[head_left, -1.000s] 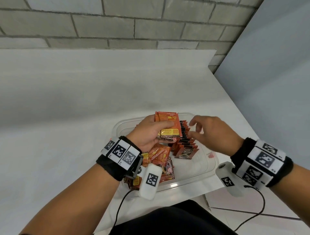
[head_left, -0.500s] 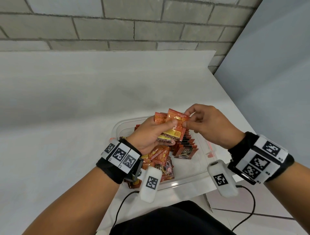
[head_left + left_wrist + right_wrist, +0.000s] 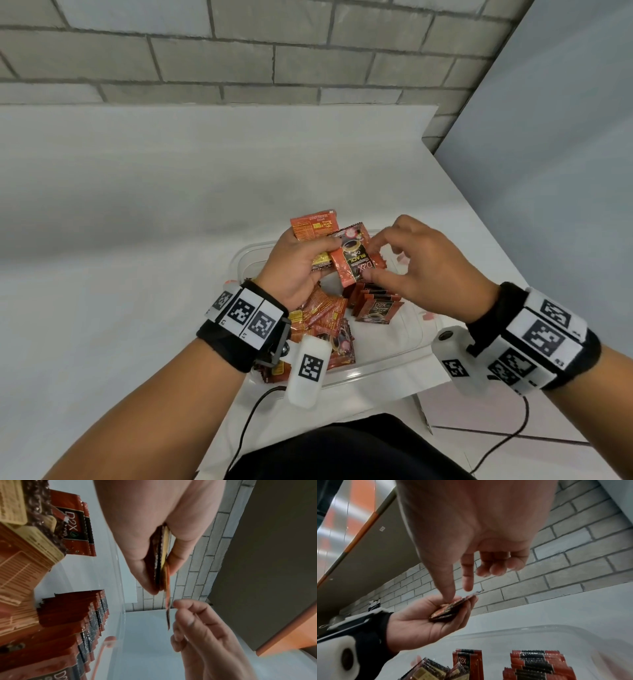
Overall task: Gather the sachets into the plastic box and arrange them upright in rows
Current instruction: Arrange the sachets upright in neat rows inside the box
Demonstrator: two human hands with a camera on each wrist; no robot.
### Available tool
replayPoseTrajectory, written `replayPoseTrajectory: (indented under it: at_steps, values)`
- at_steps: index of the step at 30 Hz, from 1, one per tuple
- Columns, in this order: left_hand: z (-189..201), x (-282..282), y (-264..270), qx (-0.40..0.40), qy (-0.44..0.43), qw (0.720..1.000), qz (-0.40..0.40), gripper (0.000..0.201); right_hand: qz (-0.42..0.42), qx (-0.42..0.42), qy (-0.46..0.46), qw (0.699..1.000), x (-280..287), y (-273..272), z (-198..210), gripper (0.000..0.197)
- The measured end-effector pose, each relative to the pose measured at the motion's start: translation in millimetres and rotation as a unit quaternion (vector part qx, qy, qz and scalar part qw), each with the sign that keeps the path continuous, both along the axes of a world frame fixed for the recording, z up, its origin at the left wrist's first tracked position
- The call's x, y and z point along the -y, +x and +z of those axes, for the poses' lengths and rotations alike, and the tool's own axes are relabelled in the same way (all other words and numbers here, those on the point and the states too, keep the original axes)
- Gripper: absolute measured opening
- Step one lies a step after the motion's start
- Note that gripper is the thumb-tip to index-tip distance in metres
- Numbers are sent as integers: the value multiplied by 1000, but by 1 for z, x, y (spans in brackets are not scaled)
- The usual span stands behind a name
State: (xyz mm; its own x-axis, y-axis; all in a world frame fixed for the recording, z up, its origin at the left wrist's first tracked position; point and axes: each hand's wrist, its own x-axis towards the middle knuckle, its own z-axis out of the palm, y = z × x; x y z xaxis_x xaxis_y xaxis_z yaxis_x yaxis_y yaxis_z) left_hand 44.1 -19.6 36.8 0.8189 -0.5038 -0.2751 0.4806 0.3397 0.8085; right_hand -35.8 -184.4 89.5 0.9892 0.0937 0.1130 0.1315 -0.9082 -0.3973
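Observation:
My left hand [image 3: 315,253] grips a small stack of orange-red coffee sachets [image 3: 313,228] above the clear plastic box [image 3: 376,370]. A front sachet [image 3: 352,262] printed D2X leans against that stack, tilted. My right hand [image 3: 378,260] pinches its right edge between thumb and forefinger. In the box, sachets stand upright in rows [image 3: 375,305], and a loose pile [image 3: 329,322] lies at the left. The left wrist view shows the stack edge-on [image 3: 162,555] in my left hand [image 3: 159,574]. In the right wrist view my right thumb [image 3: 448,588] presses on the stack [image 3: 448,609].
The box sits near the front right corner of a white table [image 3: 137,240]. A grey brick wall [image 3: 239,51] runs behind it and a grey panel [image 3: 565,171] stands to the right. Cables [image 3: 250,421] hang from the wrist cameras. Tiled floor [image 3: 513,445] lies past the table edge.
My right hand came from the rows in the box up to the stack and took hold of one sachet. That sachet is now turned so its printed front faces me.

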Motion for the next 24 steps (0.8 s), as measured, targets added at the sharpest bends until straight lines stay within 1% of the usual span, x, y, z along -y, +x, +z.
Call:
replayPoseTrajectory:
  at_steps: [2, 4, 6, 7, 8, 9, 10, 11, 14, 16, 18, 20, 21, 23, 24]
  values:
    - [0, 0, -1, 2, -2, 1000, 1, 28, -40, 28, 5, 999, -1, 3, 1, 28]
    - [0, 1, -2, 8, -3, 1000, 1, 32, -96, 16, 30, 995, -3, 6, 1, 28]
    - [0, 0, -3, 12, -11, 1000, 6, 30, -145, -57, 92, 983, -6, 7, 2, 30]
    - [1, 0, -3, 13, -16, 1000, 9, 29, -155, -98, 128, 975, -7, 7, 3, 30]
    - [1, -1, -2, 14, -19, 1000, 7, 28, -153, -125, 159, 967, -9, 7, 2, 28]
    - [2, -2, -3, 17, -19, 1000, 0, 29, -145, -132, 180, 964, -10, 7, 1, 24]
    - [2, -4, -3, 23, -16, 1000, -12, 30, -135, -124, 189, 965, -11, 8, 2, 20]
    - [2, -5, -3, 30, -12, 999, -30, 30, -126, -108, 192, 967, -11, 9, 2, 20]
    - [3, -8, -5, 24, -12, 995, -93, 27, -103, -83, 218, 967, -11, 15, 6, 33]
    - [4, -7, -8, 24, -12, 992, -123, 23, -84, -87, 216, 969, -12, 19, 10, 36]
    - [4, -6, -10, 37, -4, 992, -121, 26, -84, -99, 222, 966, -12, 21, 12, 35]
    - [4, -4, -11, 51, 0, 993, -106, 30, -118, -101, 226, 962, -8, 21, 12, 33]
    - [3, -4, -11, 56, 3, 993, -103, 32, -132, -102, 227, 959, -5, 20, 11, 28]
    - [4, -4, -11, 55, 11, 993, -103, 33, -130, -107, 219, 961, -1, 17, 12, 16]
    - [4, -4, -10, 52, 18, 993, -105, 32, -123, -109, 217, 962, 2, 15, 12, 16]
